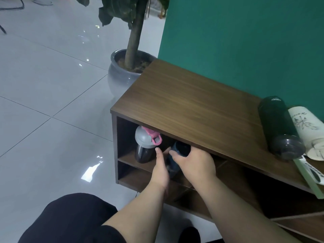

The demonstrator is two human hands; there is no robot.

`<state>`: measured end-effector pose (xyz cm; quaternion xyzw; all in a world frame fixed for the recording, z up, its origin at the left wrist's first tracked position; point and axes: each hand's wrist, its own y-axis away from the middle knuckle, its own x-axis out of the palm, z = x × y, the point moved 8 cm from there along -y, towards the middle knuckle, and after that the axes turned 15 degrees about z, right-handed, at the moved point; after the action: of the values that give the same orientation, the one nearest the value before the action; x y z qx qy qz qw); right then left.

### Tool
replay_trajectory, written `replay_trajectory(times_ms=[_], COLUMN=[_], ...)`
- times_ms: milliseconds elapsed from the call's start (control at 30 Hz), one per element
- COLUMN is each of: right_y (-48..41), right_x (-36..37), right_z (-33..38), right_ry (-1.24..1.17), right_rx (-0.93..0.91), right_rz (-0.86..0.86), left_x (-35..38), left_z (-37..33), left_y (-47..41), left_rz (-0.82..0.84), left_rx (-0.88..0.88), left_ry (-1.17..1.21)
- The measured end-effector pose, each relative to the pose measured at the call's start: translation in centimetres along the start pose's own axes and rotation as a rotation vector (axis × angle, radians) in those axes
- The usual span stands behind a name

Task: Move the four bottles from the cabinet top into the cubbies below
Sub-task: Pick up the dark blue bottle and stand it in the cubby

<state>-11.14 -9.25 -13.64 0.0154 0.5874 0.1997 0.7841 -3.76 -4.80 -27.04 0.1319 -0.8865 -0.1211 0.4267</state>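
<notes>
Head view, lower centre: both hands at the top-left cubby of the cabinet. Right hand is wrapped around a blue bottle, fingers closed on its upper body, likely to steer it under the top board. Left hand is flat against the bottle's side, fingers loosely apart, probably steadying. Bottle's long axis is near upright, cap end tipped toward upper right. Grey-lidded bottle stands upright in the same cubby, just left. At right edge, a black bottle and a white bottle lie on the top, bases toward camera.
</notes>
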Motion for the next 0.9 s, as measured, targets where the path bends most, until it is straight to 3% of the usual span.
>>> replay_trajectory(times_ms=[167,367,800,900], right_y=[-0.8,-1.5,-2.7,-2.3], right_x=[0.4,1.9,2.7,3.1], right_z=[-0.7,-1.9,-3.3,-3.7], right_ry=[-0.046,-0.293,-0.326,-0.483], right_rx=[0.015,0.054,0.074,0.061], right_rz=[-0.038,0.017,0.019,0.013], left_x=[0.3,0.5,0.6,0.7], left_z=[-0.3,-0.4,-0.1,-0.3], left_y=[0.0,-0.6,-1.3,-1.1], left_rz=[0.013,0.012,0.02,0.033], left_rx=[-0.003,-0.012,0.01,0.029], left_ry=[-0.055,-0.066,-0.071,-0.093])
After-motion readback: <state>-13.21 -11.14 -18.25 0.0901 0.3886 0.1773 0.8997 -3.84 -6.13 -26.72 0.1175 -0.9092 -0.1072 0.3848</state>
